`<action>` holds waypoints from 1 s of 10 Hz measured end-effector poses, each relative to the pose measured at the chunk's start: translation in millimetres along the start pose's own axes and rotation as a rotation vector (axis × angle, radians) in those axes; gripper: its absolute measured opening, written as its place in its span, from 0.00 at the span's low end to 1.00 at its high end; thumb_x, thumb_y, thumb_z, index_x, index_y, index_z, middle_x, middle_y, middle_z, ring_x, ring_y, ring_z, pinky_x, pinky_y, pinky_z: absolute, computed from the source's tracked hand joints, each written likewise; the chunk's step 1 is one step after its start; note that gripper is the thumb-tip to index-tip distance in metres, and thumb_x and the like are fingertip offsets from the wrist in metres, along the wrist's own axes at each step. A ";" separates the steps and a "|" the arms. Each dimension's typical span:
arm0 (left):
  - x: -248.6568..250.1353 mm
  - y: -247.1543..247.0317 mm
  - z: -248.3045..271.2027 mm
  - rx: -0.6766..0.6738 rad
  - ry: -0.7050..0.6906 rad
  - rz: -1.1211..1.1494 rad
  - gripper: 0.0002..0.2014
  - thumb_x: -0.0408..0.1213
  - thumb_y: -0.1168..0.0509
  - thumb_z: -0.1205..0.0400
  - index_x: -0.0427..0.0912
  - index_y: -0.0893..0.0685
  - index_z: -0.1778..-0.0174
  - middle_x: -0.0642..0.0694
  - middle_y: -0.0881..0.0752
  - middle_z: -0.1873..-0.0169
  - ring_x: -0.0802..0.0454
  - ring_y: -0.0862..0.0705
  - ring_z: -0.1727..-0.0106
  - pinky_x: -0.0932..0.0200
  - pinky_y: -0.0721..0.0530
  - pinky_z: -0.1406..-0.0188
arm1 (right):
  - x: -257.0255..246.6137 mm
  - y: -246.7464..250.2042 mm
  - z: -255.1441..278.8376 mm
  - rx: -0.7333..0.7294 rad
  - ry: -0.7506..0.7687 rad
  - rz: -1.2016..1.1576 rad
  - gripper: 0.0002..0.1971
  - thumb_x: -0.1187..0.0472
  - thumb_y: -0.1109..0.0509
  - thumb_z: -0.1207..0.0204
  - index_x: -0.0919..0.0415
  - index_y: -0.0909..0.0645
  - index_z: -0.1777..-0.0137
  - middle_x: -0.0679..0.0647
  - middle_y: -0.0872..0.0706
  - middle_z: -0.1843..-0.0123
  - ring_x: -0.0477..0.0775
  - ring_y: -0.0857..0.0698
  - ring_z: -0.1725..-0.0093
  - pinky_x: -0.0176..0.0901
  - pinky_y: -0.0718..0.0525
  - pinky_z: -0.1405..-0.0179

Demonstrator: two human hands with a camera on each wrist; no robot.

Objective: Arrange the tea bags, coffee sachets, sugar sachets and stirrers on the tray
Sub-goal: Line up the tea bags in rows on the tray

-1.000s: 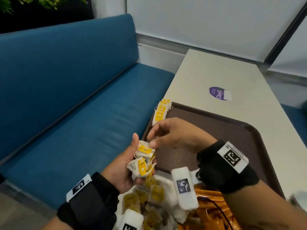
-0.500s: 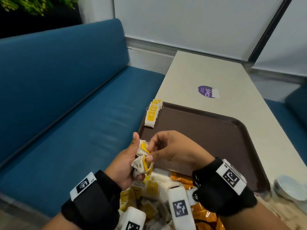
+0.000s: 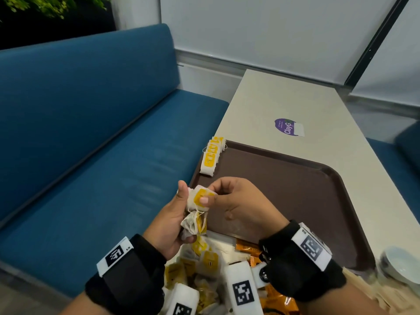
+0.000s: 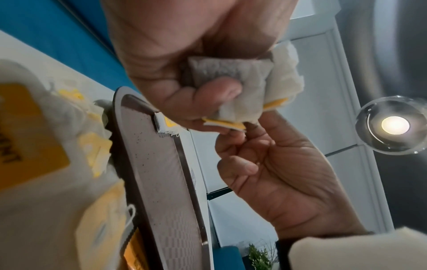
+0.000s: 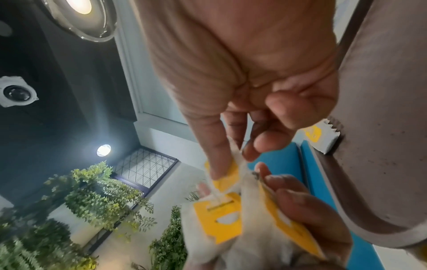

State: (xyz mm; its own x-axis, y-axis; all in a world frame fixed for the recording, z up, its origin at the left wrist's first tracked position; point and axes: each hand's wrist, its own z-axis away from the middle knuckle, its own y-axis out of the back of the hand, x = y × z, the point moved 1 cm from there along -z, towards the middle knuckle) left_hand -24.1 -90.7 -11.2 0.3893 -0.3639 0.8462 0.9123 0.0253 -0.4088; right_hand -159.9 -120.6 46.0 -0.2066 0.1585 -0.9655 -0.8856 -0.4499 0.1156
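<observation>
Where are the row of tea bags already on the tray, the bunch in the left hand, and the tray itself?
row of tea bags [image 3: 210,158], head view, yellow tag of the nearest bag.
bunch of tea bags [image 3: 200,201], head view, top bag's yellow tag.
tray [image 3: 284,189], head view, bare brown floor.

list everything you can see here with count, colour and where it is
tray: one, brown, on the table's near end
tea bag row: one row, white with yellow tags, tray's far-left corner
held tea bags: a small bunch, white and yellow, between both hands
loose tea bags: a pile, count unclear, near the tray's near edge
orange sachets: several, orange, beside the pile
table: one, off-white
sticker: one, purple, on table beyond tray
bench: one, blue, left of table
bowl: one, white, lower right
left hand: grips the bunch
right hand: pinches the top bag
</observation>
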 end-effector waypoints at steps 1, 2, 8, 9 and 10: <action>3.1 1.3 -2.1 0.063 0.025 0.079 0.27 0.63 0.47 0.29 0.42 0.19 0.56 0.48 0.27 0.80 0.57 0.33 0.83 0.70 0.38 0.88 | -8.5 2.7 -3.6 0.042 0.011 -0.227 0.05 0.70 0.29 0.25 0.65 0.21 0.61 0.56 0.19 0.68 0.38 0.23 0.79 0.25 0.29 0.83; 3.4 7.1 -3.3 0.101 0.030 0.121 0.22 0.57 0.42 0.27 0.41 0.22 0.50 0.47 0.24 0.78 0.54 0.29 0.78 0.70 0.38 0.88 | -13.1 15.0 -28.9 0.143 0.040 -0.109 0.05 0.64 0.32 0.21 0.59 0.23 0.59 0.54 0.19 0.69 0.42 0.21 0.75 0.31 0.34 0.85; -7.2 26.1 1.5 0.131 0.100 0.140 0.17 0.48 0.37 0.29 0.41 0.18 0.50 0.44 0.25 0.73 0.50 0.28 0.73 0.69 0.37 0.89 | 35.1 24.7 -161.4 0.259 -0.326 0.495 0.22 0.54 0.34 0.20 0.65 0.25 0.30 0.62 0.19 0.36 0.57 0.17 0.43 0.37 0.18 0.47; -8.7 25.0 2.2 0.108 0.114 0.121 0.18 0.48 0.37 0.31 0.42 0.16 0.51 0.43 0.25 0.72 0.49 0.29 0.72 0.69 0.35 0.89 | 33.4 28.7 -165.6 0.273 -0.319 0.569 0.23 0.51 0.31 0.22 0.62 0.24 0.30 0.60 0.20 0.33 0.57 0.19 0.36 0.37 0.20 0.41; -8.3 23.3 3.7 0.069 0.137 0.120 0.18 0.48 0.39 0.31 0.42 0.14 0.52 0.44 0.24 0.72 0.50 0.28 0.73 0.71 0.34 0.89 | 39.9 29.5 -171.9 0.261 -0.247 0.618 0.16 0.60 0.29 0.23 0.67 0.21 0.39 0.63 0.14 0.41 0.55 0.12 0.52 0.34 0.14 0.63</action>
State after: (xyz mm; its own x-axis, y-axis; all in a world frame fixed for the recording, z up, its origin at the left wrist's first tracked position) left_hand -5.6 -83.7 -26.5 0.4794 -0.4779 0.7361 0.8685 0.1380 -0.4760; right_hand -122.8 -278.7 -29.2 -0.7637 0.1510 -0.6277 -0.6403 -0.3016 0.7064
